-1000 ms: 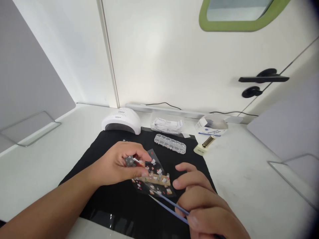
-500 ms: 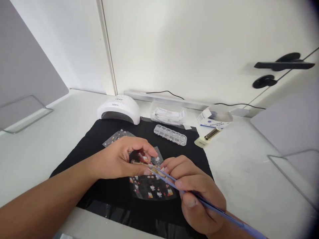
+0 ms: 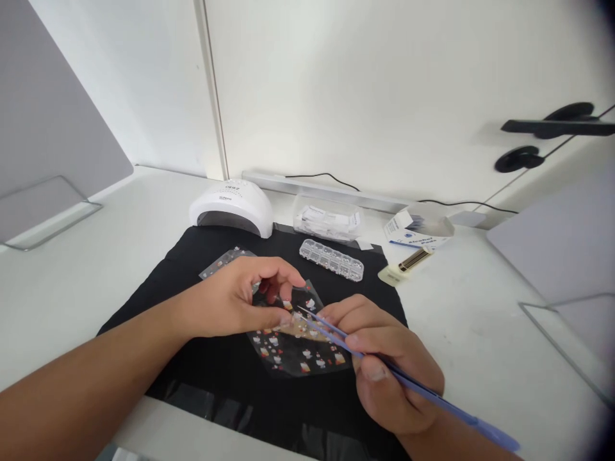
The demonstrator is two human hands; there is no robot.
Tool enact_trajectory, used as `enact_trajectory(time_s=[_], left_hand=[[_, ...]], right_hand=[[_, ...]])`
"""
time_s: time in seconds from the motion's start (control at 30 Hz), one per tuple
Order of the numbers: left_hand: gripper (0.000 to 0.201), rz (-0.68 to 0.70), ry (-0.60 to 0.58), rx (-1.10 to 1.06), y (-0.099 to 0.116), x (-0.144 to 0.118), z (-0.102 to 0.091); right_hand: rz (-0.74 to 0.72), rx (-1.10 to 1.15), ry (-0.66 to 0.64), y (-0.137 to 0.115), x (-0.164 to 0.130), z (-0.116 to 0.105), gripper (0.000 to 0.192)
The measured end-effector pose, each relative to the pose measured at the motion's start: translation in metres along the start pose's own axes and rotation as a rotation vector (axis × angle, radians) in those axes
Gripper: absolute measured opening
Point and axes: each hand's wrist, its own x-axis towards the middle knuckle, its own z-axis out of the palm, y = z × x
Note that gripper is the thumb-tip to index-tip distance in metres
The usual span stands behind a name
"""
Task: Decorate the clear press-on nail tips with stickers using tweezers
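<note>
Black mat (image 3: 192, 269): spread under both hands, likely so the small pale pieces show up against it.
Sticker sheet (image 3: 307, 355): clear film with little printed figures, lying flat on the mat just below and between the fingertips of both hands.
Left hand (image 3: 235, 301): curled over the upper edge of the sheet, thumb and forefinger pressed together on a small strip that I judge to be a nail tip holder; the other fingers arch loosely above it, seemingly to steady it for the tool.
Right hand (image 3: 384, 365): fingers closed in a pen-like pinch around the tweezers (image 3: 365, 358), the handle running back past the wrist.
Tweezer tip: reaches toward the left thumb, at or just beside the pinched strip; whether it touches cannot be told.
Second sheet (image 3: 223, 259): peeks out beyond the left knuckles.
Bead box (image 3: 331, 259): clear, beyond the fingertips.
Nail lamp (image 3: 230, 208): white, farther beyond the left hand.
</note>
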Motion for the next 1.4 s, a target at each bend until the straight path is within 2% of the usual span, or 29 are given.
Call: enact_trajectory(time_s=[0.43, 0.53, 0.67, 0.87, 1.03, 1.17, 1.4], left_hand=[[0.030, 0.020, 0.024, 0.058, 0.004, 0.002, 0.002], [0.027, -0.015, 0.056, 0.060, 0.003, 0.002, 0.003], [0.023, -0.088, 0.115, -0.050, 0.001, 0.004, 0.005], [0.021, -0.127, 0.124, -0.126, 0.000, 0.004, 0.006], [0.020, -0.091, 0.064, -0.123, 0.000, 0.003, 0.006], [0.021, -0.083, 0.031, -0.117, 0.001, 0.002, 0.007], [0.020, -0.293, 0.057, -0.297, 0.014, 0.004, 0.015]], right_hand=[[-0.015, -0.121, 0.113, 0.002, 0.005, -0.001, 0.019], [-0.041, -0.112, 0.133, 0.003, 0.006, 0.000, 0.020], [-0.071, -0.087, 0.153, 0.004, 0.010, 0.000, 0.021], [-0.014, -0.019, 0.091, 0.004, 0.008, -0.004, 0.023], [0.084, 0.059, 0.036, 0.002, 0.004, -0.006, 0.023], [0.099, 0.097, 0.021, 0.001, 0.004, -0.006, 0.023], [0.086, 0.171, 0.077, 0.000, 0.010, -0.001, 0.022]])
